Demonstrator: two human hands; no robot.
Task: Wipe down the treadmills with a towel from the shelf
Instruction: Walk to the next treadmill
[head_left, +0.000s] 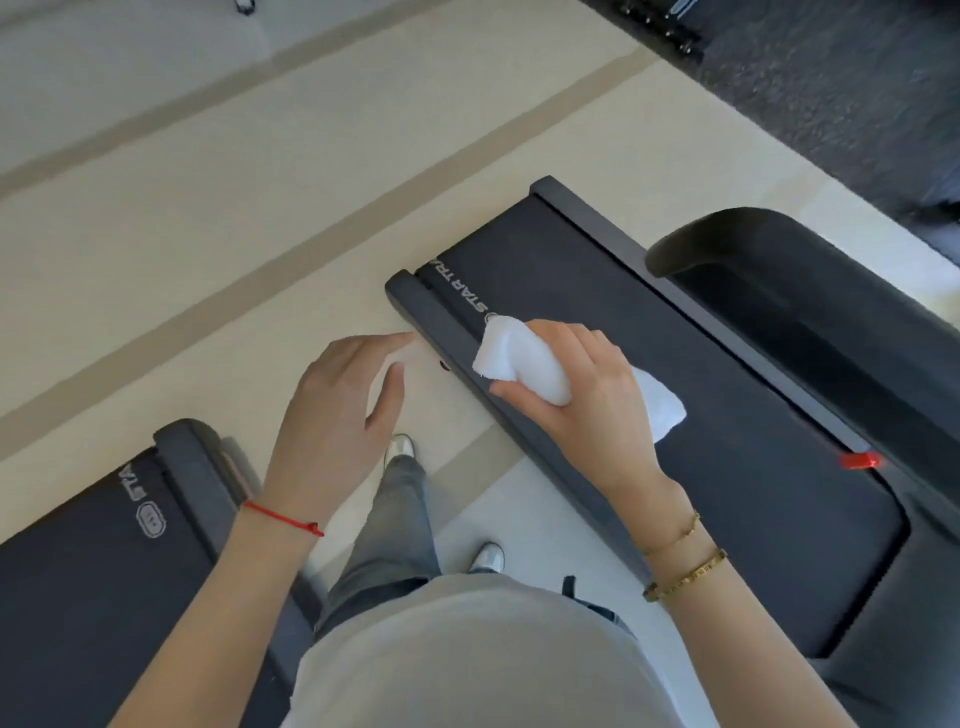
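I stand on the floor between two dark treadmills. My right hand (582, 395) grips a bunched white towel (519, 358) above the left side rail of the right treadmill (727, 467), near its rear end. One corner of the towel sticks out past the back of my hand. Whether the towel touches the rail I cannot tell. My left hand (337, 410) hovers over the floor gap with fingers relaxed and holds nothing. The rear end of the left treadmill (93, 571) shows at the lower left.
A black padded handrail (779, 291) of the right treadmill reaches over its belt at the right. A red tag (860, 461) sits on the far rail. Pale floor with beige stripes (208, 260) lies behind both machines. My legs and white shoes (400, 447) fill the gap.
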